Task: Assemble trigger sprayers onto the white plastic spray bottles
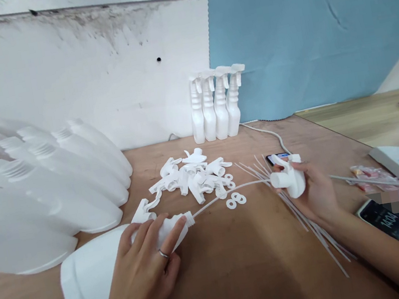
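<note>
- From my distant seat I see the left hand [142, 264] at the lower left of the frame, laid over a bottle [90, 275]. Its fingers are curled across the body, a little apart, with the index finger stretched along to the neck [188, 218]. I think this grip is chosen so that the bottle cannot roll while it lies on its side.
- The neck points toward the middle of the frame, and I judge this is to meet the tube [225, 192], whose near end seems to go into the mouth.
- The right hand [315, 189], at right of centre, pinches a spray head [296, 180] between thumb and fingers (how the hidden fingers lie behind it, I cannot tell). The collar is turned to the left, probably to bring the tube in line with the neck; the tube bends softly between them.
- Loose heads [198, 177] lie in a heap at the centre, with flat washers [232, 204] at its right edge; this place is near to both hands, so perhaps it is for easy taking.
- Straws [314, 227] lie under the right forearm, roughly side by side.
- Capless bottles [76, 164] stand at the left, and four bottles with heads [215, 111] stand in a row by the wall [135, 79], upper centre; I suppose this separation avoids mixing them.
</note>
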### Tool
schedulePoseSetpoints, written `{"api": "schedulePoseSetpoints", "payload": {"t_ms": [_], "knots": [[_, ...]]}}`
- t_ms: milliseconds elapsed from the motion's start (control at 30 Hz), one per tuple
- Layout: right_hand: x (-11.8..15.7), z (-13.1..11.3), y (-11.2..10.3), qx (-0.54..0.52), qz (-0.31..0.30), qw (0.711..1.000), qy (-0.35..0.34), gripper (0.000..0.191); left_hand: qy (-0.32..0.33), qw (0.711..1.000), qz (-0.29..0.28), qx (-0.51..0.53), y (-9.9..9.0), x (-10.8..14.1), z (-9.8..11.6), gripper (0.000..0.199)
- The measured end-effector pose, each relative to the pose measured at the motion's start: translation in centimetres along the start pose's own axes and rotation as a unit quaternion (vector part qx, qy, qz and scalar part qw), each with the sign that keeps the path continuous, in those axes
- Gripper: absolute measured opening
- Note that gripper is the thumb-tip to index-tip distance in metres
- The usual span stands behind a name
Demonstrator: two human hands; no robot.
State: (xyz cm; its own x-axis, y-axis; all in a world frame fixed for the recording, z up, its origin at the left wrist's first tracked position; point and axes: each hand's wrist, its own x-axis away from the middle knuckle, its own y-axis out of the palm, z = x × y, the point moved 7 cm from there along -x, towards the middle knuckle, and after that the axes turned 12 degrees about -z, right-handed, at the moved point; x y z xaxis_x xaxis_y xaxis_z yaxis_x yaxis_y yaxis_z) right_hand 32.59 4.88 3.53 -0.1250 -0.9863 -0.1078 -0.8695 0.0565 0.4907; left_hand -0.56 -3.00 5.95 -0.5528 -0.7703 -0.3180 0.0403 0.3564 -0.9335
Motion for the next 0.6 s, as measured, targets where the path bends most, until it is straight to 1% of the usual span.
{"api": "schedulePoseSetpoints", "payload": {"t_ms": [100,167,333,500,600], "knots": [[-0.7,-0.8,-1.3,-0.005,0.036,0.999,-0.023,0.016,-0.003,1.0,-0.007,-0.003,0.2,0.1,-0.2,0.059],[-1.0,-0.9,-1.7,-0.007,0.044,0.999,-0.028,0.016,-0.005,1.0,-0.014,-0.007,0.3,0.2,-0.3,0.059],[-0.9,-0.5,-1.7,-0.001,0.039,0.999,-0.02,0.02,-0.015,1.0,-0.02,-0.004,0.4,0.3,-0.7,0.062],[-1.0,-0.4,-1.8,0.003,0.033,0.999,-0.022,0.018,-0.018,1.0,-0.021,-0.002,0.3,0.5,-0.9,0.062],[-0.9,-0.1,-1.6,0.003,0.023,1.0,-0.012,0.018,-0.015,1.0,-0.017,0.001,0.2,0.4,-0.7,0.061]]}}
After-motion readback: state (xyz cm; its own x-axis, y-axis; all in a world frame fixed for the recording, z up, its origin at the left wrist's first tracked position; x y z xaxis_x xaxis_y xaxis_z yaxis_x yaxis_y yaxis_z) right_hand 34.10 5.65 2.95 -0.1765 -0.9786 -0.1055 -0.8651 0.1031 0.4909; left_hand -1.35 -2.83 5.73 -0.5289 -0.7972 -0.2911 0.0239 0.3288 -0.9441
